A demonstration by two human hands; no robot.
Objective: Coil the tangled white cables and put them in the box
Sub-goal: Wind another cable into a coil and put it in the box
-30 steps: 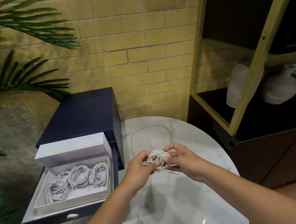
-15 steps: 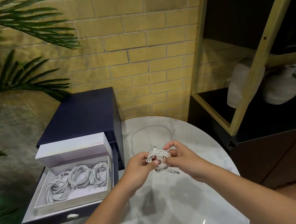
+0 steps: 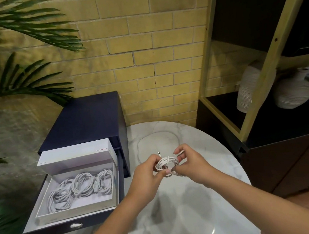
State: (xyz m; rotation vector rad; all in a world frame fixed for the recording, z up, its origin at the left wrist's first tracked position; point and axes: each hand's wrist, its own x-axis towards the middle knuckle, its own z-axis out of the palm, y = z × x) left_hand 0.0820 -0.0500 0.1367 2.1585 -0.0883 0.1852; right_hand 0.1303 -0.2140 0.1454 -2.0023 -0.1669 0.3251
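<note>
At the centre of the frame, the coiled white cable (image 3: 166,162) is smaller and tighter than one second ago, and one plug end now points up at its upper left. It sits between both hands above the marble table (image 3: 178,218). The left hand (image 3: 148,174) pinches its lower edge and the right hand (image 3: 190,162) pinches its right side. At lower left, the open white box (image 3: 80,212) holds three coiled cables (image 3: 82,184). One loose cable (image 3: 138,146) lies on the table behind the hands.

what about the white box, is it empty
No, coiled white cables lie inside the open white box.
</note>
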